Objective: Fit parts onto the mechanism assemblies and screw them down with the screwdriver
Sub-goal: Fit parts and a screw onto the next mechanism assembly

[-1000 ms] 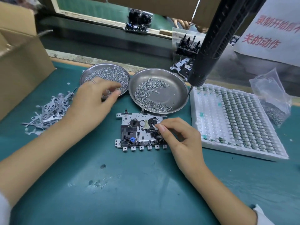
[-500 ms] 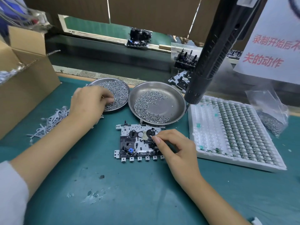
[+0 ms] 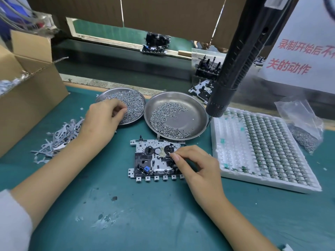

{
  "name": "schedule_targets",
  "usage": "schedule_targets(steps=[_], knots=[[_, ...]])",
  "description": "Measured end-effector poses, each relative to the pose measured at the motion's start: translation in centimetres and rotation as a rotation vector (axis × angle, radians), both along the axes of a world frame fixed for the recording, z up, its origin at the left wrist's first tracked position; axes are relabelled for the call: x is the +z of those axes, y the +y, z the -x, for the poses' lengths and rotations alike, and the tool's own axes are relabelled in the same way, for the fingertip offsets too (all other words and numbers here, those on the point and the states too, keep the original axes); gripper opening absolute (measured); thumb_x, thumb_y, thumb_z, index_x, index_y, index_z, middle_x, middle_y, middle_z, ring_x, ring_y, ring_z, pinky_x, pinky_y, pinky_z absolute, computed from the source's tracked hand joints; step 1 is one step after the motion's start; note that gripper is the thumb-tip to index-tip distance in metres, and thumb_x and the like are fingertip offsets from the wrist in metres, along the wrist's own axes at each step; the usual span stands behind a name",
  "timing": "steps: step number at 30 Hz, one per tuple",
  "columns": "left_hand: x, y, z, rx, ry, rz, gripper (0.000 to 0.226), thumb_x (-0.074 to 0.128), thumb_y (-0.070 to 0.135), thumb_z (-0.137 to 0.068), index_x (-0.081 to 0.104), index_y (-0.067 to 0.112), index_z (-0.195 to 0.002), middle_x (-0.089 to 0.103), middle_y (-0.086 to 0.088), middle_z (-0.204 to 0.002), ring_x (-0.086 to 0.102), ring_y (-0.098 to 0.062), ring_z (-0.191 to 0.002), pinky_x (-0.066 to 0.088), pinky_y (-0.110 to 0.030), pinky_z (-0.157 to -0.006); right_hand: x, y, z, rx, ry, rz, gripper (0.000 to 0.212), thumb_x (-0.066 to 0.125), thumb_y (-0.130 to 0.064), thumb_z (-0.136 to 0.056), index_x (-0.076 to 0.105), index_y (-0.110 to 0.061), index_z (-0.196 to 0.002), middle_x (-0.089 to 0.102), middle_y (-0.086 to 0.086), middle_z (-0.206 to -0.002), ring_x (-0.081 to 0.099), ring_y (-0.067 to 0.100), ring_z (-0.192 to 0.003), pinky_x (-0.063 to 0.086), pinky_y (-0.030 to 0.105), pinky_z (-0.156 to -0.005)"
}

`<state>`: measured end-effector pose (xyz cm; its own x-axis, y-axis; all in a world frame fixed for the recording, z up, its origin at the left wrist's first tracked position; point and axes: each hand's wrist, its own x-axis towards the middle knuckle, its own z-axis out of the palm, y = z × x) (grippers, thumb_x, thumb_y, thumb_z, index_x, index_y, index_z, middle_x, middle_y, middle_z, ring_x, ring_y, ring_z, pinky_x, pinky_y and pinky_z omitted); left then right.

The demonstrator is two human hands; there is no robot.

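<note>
A cassette mechanism assembly (image 3: 150,160) lies flat on the green mat in the middle. My right hand (image 3: 197,165) rests on its right side, and its thumb and forefinger pinch a small metal part beside the right black reel. My left hand (image 3: 101,120) is in the left steel dish (image 3: 140,98), fingers and thumb curled together on the screws; the screw itself is hidden. A black electric screwdriver (image 3: 233,66) hangs above the right of the second screw dish (image 3: 195,109), untouched.
A white foam tray (image 3: 226,156) of small components lies to the right, with a plastic bag of screws (image 3: 302,127) behind it. Grey metal levers (image 3: 59,136) are heaped at left beside a cardboard box (image 3: 27,98). More assemblies (image 3: 206,69) stand on the belt behind.
My left hand reached into the left dish and curled its fingers onto the screws. My right hand stayed on the mechanism, pinching at the part. The view tilted slightly.
</note>
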<state>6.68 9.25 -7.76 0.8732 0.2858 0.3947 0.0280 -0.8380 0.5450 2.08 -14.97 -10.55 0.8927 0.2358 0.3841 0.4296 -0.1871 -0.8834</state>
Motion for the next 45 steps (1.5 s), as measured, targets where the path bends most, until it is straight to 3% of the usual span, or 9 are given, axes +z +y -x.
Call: schedule_targets(steps=[8,14,22,27,30,34,38,41,45], knots=[[-0.1,-0.2,0.2,-0.040,-0.023,-0.070,0.009,0.060,0.012,-0.092,0.067,0.007,-0.097,0.062,-0.004,-0.078,0.055,-0.023,-0.074,0.044,-0.036,-0.075,0.0,0.0,0.1,0.002,-0.006,0.020,0.009,0.066,-0.013,-0.084,0.074,-0.012,-0.081,0.066,-0.009,-0.083,0.063,0.007,-0.081,0.046,0.017,-0.075],[-0.2,-0.1,0.4,-0.048,0.007,-0.144,0.014,0.057,0.015,-0.093,0.066,0.007,-0.100,0.065,-0.014,-0.094,0.058,-0.034,-0.092,0.045,-0.044,-0.085,0.1,0.0,0.1,0.010,-0.015,0.037,0.009,0.066,-0.012,-0.085,0.074,-0.011,-0.081,0.066,-0.009,-0.083,0.062,0.007,-0.081,0.046,0.016,-0.075],[0.1,-0.5,0.7,-0.001,-0.043,-0.088,0.013,0.060,0.023,-0.093,0.067,0.012,-0.093,0.061,-0.010,-0.102,0.056,-0.026,-0.087,0.033,-0.035,-0.090,0.1,-0.1,0.1,0.010,-0.024,0.040,0.010,0.066,-0.012,-0.085,0.074,-0.012,-0.081,0.065,-0.009,-0.083,0.061,0.006,-0.081,0.044,0.014,-0.074],[1.0,-2.4,2.8,-0.126,-0.089,0.439,0.013,0.065,0.014,-0.088,0.065,0.024,-0.082,0.066,0.014,-0.076,0.056,0.007,-0.067,0.041,-0.005,-0.067,0.8,0.1,-0.2,-0.059,-0.126,0.081,0.009,0.065,-0.012,-0.086,0.074,-0.012,-0.087,0.066,-0.005,-0.086,0.062,0.006,-0.084,0.047,0.017,-0.076],[1.1,-4.3,4.4,-0.214,-0.043,0.841,0.012,0.067,0.012,-0.083,0.069,0.024,-0.081,0.070,0.013,-0.071,0.063,0.002,-0.067,0.048,-0.009,-0.066,2.4,0.6,-2.1,-0.122,-0.191,0.191,0.016,0.063,-0.006,-0.086,0.073,-0.012,-0.097,0.066,-0.005,-0.092,0.060,0.001,-0.085,0.045,0.011,-0.078],[0.7,-5.7,5.1,-0.287,0.028,1.302,0.011,0.068,0.020,-0.067,0.076,0.017,-0.073,0.069,0.002,-0.071,0.064,-0.005,-0.068,0.052,-0.016,-0.065,4.5,2.3,-6.0,-0.084,-0.077,0.676,0.028,0.062,-0.009,-0.089,0.067,-0.011,-0.117,0.068,0.005,-0.111,0.061,0.016,-0.099,0.040,0.018,-0.086],[0.6,-5.6,5.1,-0.303,0.031,1.432,0.013,0.067,0.016,-0.066,0.077,0.017,-0.074,0.068,0.000,-0.071,0.063,-0.007,-0.066,0.053,-0.017,-0.064,4.6,3.5,-7.9,-0.030,0.183,0.808,0.025,0.066,-0.013,-0.089,0.069,-0.011,-0.113,0.069,0.005,-0.112,0.064,0.014,-0.096,0.044,0.018,-0.089],[0.6,-5.2,5.1,-0.316,0.018,1.447,0.014,0.068,0.016,-0.064,0.078,0.017,-0.075,0.069,-0.001,-0.073,0.064,-0.007,-0.068,0.053,-0.017,-0.065,4.5,3.5,-8.2,-0.076,0.210,0.743,0.013,0.070,-0.007,-0.086,0.075,-0.009,-0.098,0.068,0.001,-0.092,0.056,0.001,-0.067,0.037,-0.001,-0.065],[0.7,-4.9,5.0,-0.289,0.024,1.380,0.011,0.069,0.012,-0.067,0.077,0.014,-0.074,0.070,-0.002,-0.072,0.063,-0.009,-0.066,0.052,-0.017,-0.064,4.3,3.2,-7.9,-0.119,0.180,0.679,0.010,0.069,-0.007,-0.085,0.076,-0.011,-0.090,0.068,0.000,-0.082,0.057,0.006,-0.073,0.040,0.009,-0.069]])
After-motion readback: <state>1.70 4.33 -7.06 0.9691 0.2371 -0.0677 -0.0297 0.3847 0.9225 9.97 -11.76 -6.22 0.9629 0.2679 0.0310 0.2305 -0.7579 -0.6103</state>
